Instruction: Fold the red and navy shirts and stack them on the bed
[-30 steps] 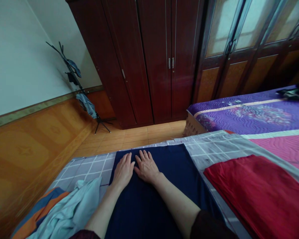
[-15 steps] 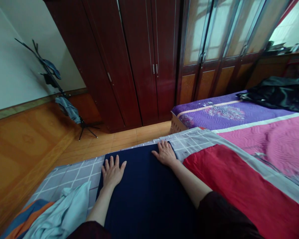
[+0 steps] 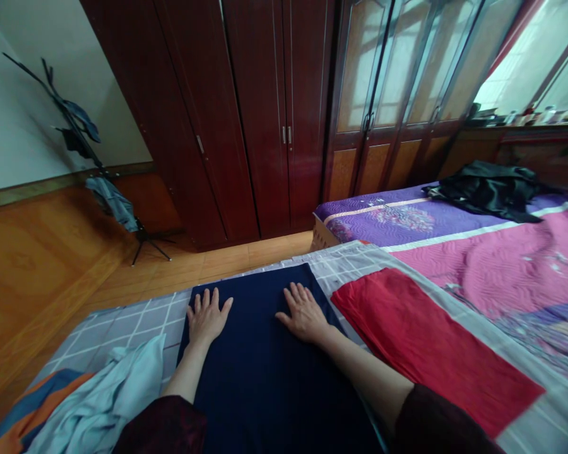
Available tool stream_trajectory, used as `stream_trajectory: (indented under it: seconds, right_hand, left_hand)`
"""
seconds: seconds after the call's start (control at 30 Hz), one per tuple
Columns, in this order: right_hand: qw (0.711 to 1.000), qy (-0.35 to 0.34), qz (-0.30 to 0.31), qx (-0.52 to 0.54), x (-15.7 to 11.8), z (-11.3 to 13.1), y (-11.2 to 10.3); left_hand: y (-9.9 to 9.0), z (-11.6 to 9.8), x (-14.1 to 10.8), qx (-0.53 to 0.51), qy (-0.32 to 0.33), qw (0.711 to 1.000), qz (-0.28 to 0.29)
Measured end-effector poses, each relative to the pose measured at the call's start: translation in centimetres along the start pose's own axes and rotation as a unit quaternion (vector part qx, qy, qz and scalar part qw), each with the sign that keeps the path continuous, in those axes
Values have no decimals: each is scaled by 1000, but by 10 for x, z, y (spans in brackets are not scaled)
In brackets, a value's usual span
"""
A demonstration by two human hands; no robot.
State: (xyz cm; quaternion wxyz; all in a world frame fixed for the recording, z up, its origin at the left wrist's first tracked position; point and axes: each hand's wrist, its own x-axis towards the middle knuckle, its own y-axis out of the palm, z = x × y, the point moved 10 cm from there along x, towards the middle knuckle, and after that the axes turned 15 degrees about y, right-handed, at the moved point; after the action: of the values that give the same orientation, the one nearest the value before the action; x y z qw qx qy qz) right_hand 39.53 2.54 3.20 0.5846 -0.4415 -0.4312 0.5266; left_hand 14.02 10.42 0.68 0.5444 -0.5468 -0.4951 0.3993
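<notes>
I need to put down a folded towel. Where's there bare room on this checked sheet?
Bare checked sheet shows left of the navy cloth, above the crumpled light-blue cloth. A narrower strip runs between navy and red cloth. Lower left is crowded, where the light-blue cloth bunches against the navy.

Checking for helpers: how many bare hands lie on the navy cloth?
2: the left hand and the right hand, each near an opposite side edge of the flat navy cloth.
</notes>
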Motion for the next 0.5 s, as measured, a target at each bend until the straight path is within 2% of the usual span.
stream_trajectory:
  seconds: [0.07, 0.13, 0.2, 0.27, 0.3, 0.33, 0.37, 0.43, 0.47, 0.5]
  right_hand:
    - [994, 103, -18, -36, 4, -41, -14]
    - [989, 134, -28, -58, -3, -55, -23]
    - [996, 72, -12, -54, -19, -40, -22]
    - [999, -33, 28, -27, -41, -11, -12]
    - [997, -66, 45, -15, -51, -3, -9]
    - [996, -69, 54, -9, -57, -1, -8]
    - [998, -42, 52, -11, -60, -7, -9]
    - [997, 54, 38, -27, -63, -33, -16]
    - [995, 85, 38, -31, -68, -43, -20]
    - [995, 82, 50, -29, -75, -47, -21]
  left_hand:
    - [1, 0, 1, -2, 0, 1000, 2]
    - [1, 0, 1, -1, 0, 1000, 3]
    - [2, 0, 1, 2, 0, 1000, 4]
    - [2, 0, 1, 1, 1, 1000, 5]
    - [3, 1, 1, -1, 2, 1000, 6]
    - [3, 1, 0, -3, 3, 1000, 8]
    - [3, 1, 0, -5, 3, 1000, 9]
    - [4, 1, 0, -6, 2, 1000, 12]
    - [4, 1, 1, -7, 2, 1000, 13]
    - [4, 1, 1, -7, 1, 1000, 14]
